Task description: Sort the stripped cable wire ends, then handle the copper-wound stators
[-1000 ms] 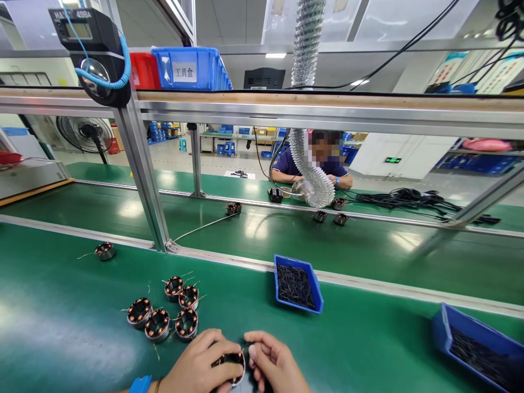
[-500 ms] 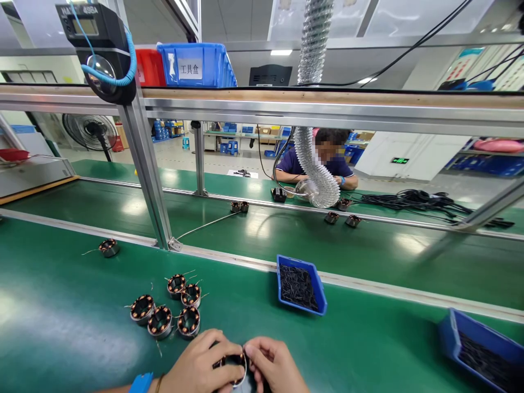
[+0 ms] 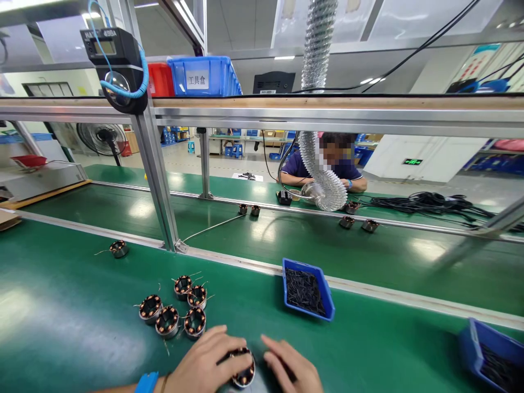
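My left hand point(image 3: 210, 360), with a blue band at the wrist, grips a copper-wound motor stator point(image 3: 246, 375) low in the view, its fingers curled over the rim. My right hand point(image 3: 297, 368) is just right of that stator and apart from it. Its index finger and thumb are stretched out with a gap between them; its other fingers are partly hidden and blurred. Beyond my left hand stands a group of several stators point(image 3: 167, 322) with loose wire ends. One more stator point(image 3: 118, 249) sits alone farther left.
A blue bin point(image 3: 309, 289) of short black tubes stands ahead; a second blue bin point(image 3: 491, 355) is at right. A metal post point(image 3: 153, 180) rises from the frame. Across the conveyor belt point(image 3: 221, 229), carrying several stators, sits a person point(image 3: 292, 166) behind a flexible duct point(image 3: 323, 183).
My right hand has come away from the stator, moving right, and its fingers have parted. My left hand still grips the stator. The whole view has shifted slightly.
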{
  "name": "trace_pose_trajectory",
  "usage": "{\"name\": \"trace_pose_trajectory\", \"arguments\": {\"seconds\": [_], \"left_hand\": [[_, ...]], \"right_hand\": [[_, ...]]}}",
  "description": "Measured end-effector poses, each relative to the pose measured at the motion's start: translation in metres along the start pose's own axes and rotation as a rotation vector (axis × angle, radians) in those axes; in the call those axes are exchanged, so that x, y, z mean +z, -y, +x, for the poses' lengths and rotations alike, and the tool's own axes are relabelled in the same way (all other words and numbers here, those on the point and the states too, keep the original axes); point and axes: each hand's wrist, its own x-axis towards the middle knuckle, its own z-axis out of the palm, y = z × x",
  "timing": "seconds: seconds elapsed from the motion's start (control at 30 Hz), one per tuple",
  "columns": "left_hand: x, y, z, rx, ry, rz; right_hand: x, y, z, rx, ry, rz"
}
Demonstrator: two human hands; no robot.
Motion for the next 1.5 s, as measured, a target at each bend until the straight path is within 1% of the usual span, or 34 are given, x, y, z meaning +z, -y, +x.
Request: {"name": "trace_pose_trajectory", "arguments": {"seconds": [0.03,0.1,0.13,0.2,0.23,0.3,0.4,0.47,0.5,0.57,0.63,0.67,0.7,0.73,0.83,0.9,0.97,1.0,1.1,1.17,1.23,1.3,1.37,1.43,1.5], "left_hand": [[-0.010,0.003,-0.002,-0.063,0.006,0.022],[-0.030,0.010,-0.008,-0.224,0.015,0.101],[-0.039,0.014,-0.010,-0.282,0.036,0.141],[-0.051,0.022,-0.012,-0.309,0.100,0.198],[-0.053,0.025,-0.012,-0.299,0.127,0.211],[-0.050,0.031,-0.006,-0.284,0.176,0.202],[-0.032,0.036,0.013,-0.301,0.200,0.141],[-0.016,0.039,0.029,-0.299,0.160,0.104],[-0.009,0.041,0.037,-0.280,0.134,0.085],[0.001,0.043,0.051,-0.190,0.105,0.038],[0.004,0.046,0.061,-0.083,0.090,0.007],[0.003,0.046,0.063,-0.056,0.080,-0.002],[0.001,0.045,0.065,-0.062,0.071,-0.012],[-0.001,0.043,0.066,-0.099,0.068,-0.028],[-0.004,0.032,0.067,-0.248,0.104,-0.081],[-0.003,0.023,0.069,-0.246,0.156,-0.096],[-0.002,0.016,0.072,-0.209,0.210,-0.115],[-0.002,0.014,0.072,-0.214,0.237,-0.129],[-0.004,0.010,0.072,-0.323,0.298,-0.118],[-0.006,0.009,0.071,-0.365,0.290,-0.073],[-0.004,0.006,0.070,-0.333,0.268,-0.076],[0.000,0.003,0.071,-0.316,0.277,-0.125],[0.005,0.000,0.072,-0.374,0.299,-0.147],[0.010,-0.003,0.073,-0.447,0.293,-0.136],[0.013,-0.004,0.073,-0.469,0.281,-0.128]], "right_hand": [[-0.002,-0.001,0.002,0.129,-0.074,0.066],[-0.007,-0.003,0.005,0.348,-0.161,0.220],[-0.008,-0.003,0.006,0.411,-0.176,0.292],[-0.009,-0.001,0.009,0.463,-0.173,0.388],[-0.009,0.001,0.010,0.469,-0.166,0.410],[-0.008,0.006,0.013,0.477,-0.157,0.413],[-0.008,0.012,0.015,0.492,-0.163,0.394],[-0.009,0.014,0.016,0.495,-0.193,0.397],[-0.010,0.015,0.017,0.498,-0.211,0.405],[-0.012,0.016,0.018,0.503,-0.242,0.431],[-0.014,0.018,0.019,0.500,-0.262,0.455],[-0.015,0.018,0.020,0.491,-0.270,0.463],[-0.015,0.019,0.021,0.477,-0.283,0.465],[-0.015,0.019,0.022,0.459,-0.303,0.463],[-0.011,0.019,0.025,0.397,-0.385,0.441],[-0.008,0.018,0.027,0.373,-0.426,0.429],[-0.005,0.018,0.027,0.369,-0.442,0.425],[-0.004,0.018,0.026,0.369,-0.442,0.421],[-0.001,0.016,0.022,0.352,-0.435,0.389],[0.002,0.015,0.020,0.339,-0.433,0.373],[0.005,0.015,0.018,0.335,-0.425,0.389],[0.009,0.015,0.018,0.340,-0.414,0.434],[0.014,0.017,0.018,0.353,-0.418,0.473],[0.018,0.019,0.019,0.365,-0.442,0.486],[0.020,0.020,0.021,0.368,-0.469,0.483]]}}
